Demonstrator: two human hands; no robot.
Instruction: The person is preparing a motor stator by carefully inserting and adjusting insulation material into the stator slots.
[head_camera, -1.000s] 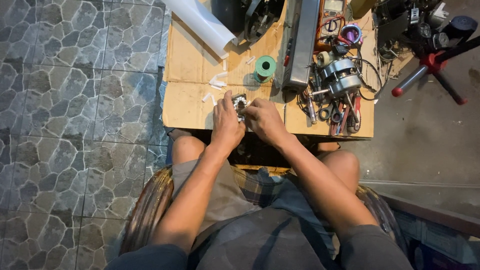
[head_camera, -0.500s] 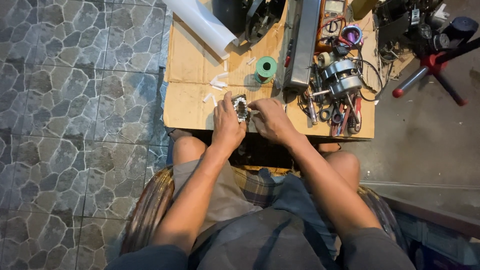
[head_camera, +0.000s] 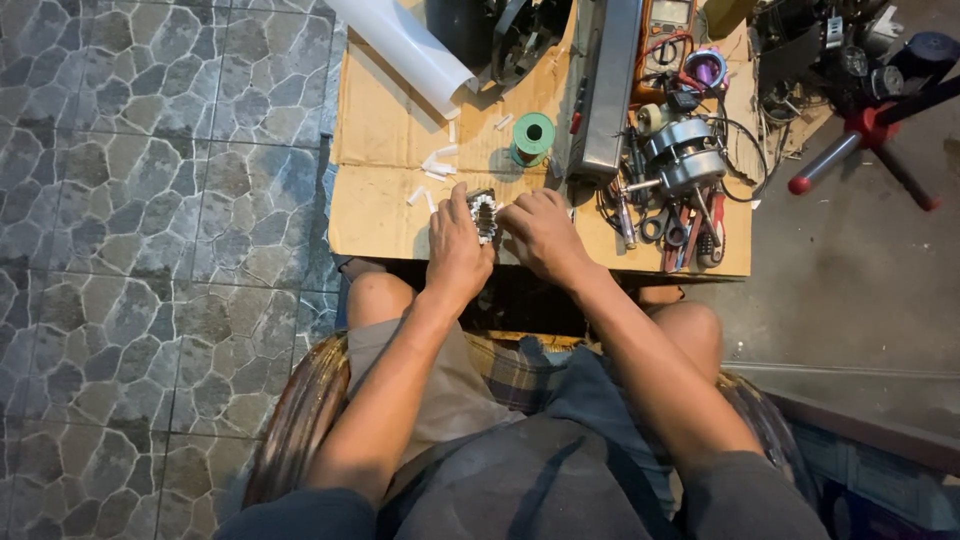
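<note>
Both arms are bare from the short dark sleeves down to the left hand (head_camera: 456, 248) and right hand (head_camera: 541, 236). A dark grey shirt covers the chest. Grey-beige shorts with a plaid patch leave both knees bare.

The floor (head_camera: 150, 250) on the left is grey, patterned like irregular stones. The cardboard (head_camera: 380, 140) on the table is plain tan. A green spool (head_camera: 532, 137) sits far of the hands, by small white slips (head_camera: 437, 165). The roll (head_camera: 410, 45) at far left is white. The shorts (head_camera: 520, 375) are plaid. The stand (head_camera: 850, 145) at right is red.
</note>
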